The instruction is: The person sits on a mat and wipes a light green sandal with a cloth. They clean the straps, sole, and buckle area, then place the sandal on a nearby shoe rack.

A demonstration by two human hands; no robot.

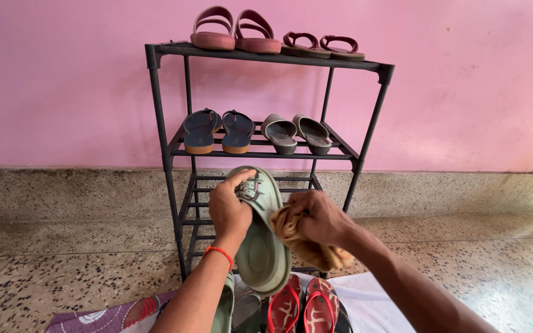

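Gripping a green sandal [260, 246] by its buckled straps, left hand [228, 209] with fingers curled round the upper edge, sole side facing up, held in front of the rack's lower rungs. Pressed against the sandal's right edge, a tan cloth [300, 240] bunched in the right hand [319, 216], fingers closed tight on it. Below, red flip-flops [303, 305] on a white sheet [371, 302]. Behind, a black shoe rack [168, 154] carrying pink slides [235, 31], blue flip-flops [217, 131] and grey sandals [296, 132], against a pink wall [63, 80].
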